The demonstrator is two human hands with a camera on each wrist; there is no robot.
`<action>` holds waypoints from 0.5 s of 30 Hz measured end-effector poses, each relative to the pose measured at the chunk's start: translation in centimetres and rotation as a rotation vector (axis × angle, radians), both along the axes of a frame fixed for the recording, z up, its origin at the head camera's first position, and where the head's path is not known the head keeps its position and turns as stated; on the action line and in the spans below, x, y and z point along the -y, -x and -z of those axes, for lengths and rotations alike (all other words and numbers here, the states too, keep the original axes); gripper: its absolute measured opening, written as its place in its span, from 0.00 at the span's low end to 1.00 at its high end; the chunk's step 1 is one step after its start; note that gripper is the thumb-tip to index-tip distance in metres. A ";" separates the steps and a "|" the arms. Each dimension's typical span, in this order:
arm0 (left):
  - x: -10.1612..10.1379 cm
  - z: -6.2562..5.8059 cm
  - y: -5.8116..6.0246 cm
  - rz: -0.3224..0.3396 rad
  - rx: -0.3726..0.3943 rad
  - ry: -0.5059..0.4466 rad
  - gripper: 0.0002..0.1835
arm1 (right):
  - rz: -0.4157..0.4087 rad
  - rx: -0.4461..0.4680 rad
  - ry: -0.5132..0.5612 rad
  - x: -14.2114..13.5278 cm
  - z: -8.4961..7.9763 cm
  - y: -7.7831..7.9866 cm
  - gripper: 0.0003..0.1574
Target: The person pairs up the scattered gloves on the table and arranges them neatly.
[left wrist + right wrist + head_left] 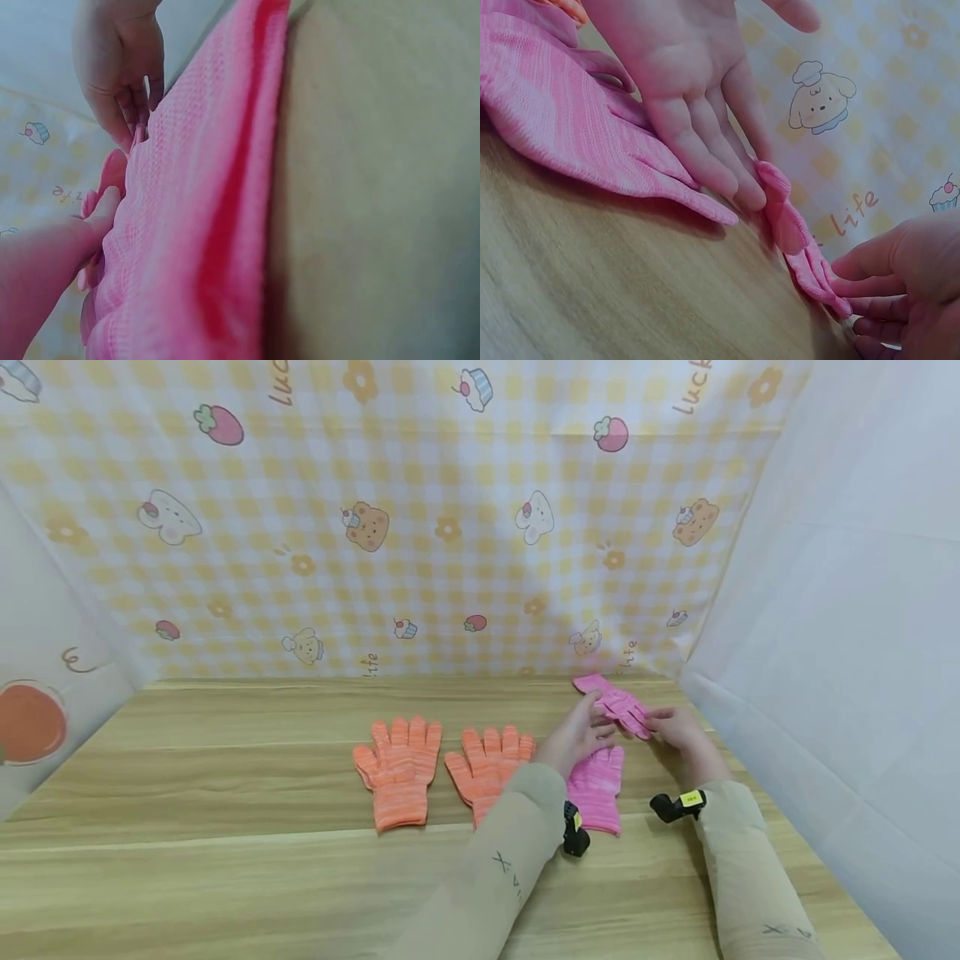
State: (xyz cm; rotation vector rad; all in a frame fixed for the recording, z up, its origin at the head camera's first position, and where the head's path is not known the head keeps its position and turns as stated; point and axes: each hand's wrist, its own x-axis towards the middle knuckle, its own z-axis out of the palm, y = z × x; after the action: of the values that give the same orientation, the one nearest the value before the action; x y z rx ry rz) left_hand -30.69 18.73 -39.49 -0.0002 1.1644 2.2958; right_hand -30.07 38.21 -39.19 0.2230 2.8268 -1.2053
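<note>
A pink knit glove (617, 700) lies tilted at the back right of the table, its cuff toward the patterned cloth. Its fingertips are pinched by my right hand (678, 732), also seen in the right wrist view (922, 277). My left hand (579, 735) is at the glove's near side, and in the right wrist view its fingers (705, 142) are extended and touch the glove's edge. Below it a second pink glove (597, 789) lies flat, partly hidden by the left arm; its cuff (240, 187) fills much of the left wrist view.
Two orange glove shapes lie to the left: an orange glove (401, 772) fully visible and another orange glove (487, 766) partly covered by the left sleeve. A patterned cloth (450, 527) hangs behind the wooden table (225, 877). A white wall sheet (847, 635) stands at the right.
</note>
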 end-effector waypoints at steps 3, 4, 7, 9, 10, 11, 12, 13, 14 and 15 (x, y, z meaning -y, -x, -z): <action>-0.2 0.0 -0.1 -0.005 0.009 -0.011 0.41 | 0.013 -0.001 0.010 -0.2 0.1 0.1 0.25; -0.2 0.0 -0.1 -0.010 0.013 -0.014 0.41 | 0.014 -0.007 0.003 -0.3 0.2 0.1 0.25; -0.4 -0.1 -0.2 -0.013 0.012 -0.018 0.41 | 0.024 -0.005 0.003 -0.4 0.1 0.1 0.25; -0.5 -0.2 -0.2 -0.016 0.008 -0.017 0.41 | 0.032 -0.002 0.006 -0.3 -0.1 0.0 0.25; -0.5 -0.2 -0.2 -0.019 0.007 -0.019 0.41 | 0.040 0.005 0.014 -0.2 -0.2 0.0 0.26; -0.5 -0.2 -0.2 -0.018 0.003 -0.017 0.41 | 0.051 0.012 0.023 -0.1 -0.3 -0.1 0.26; -0.5 -0.3 -0.2 -0.019 0.000 -0.018 0.41 | 0.059 0.015 0.034 -0.1 -0.4 -0.1 0.26; -0.5 -0.3 -0.2 -0.020 -0.003 -0.017 0.41 | 0.069 0.020 0.049 0.0 -0.4 -0.2 0.26; -0.5 -0.3 -0.2 -0.020 -0.005 -0.016 0.41 | 0.079 0.017 0.054 0.0 -0.3 -0.2 0.25; -0.5 -0.3 -0.2 -0.018 -0.008 -0.015 0.41 | 0.087 0.014 0.052 -0.1 -0.3 -0.2 0.25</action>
State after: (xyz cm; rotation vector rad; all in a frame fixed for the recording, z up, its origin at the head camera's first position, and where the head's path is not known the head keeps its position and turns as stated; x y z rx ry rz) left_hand -30.47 19.19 -39.23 0.0042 1.1559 2.3223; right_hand -29.82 38.27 -38.94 0.3533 2.7970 -1.2867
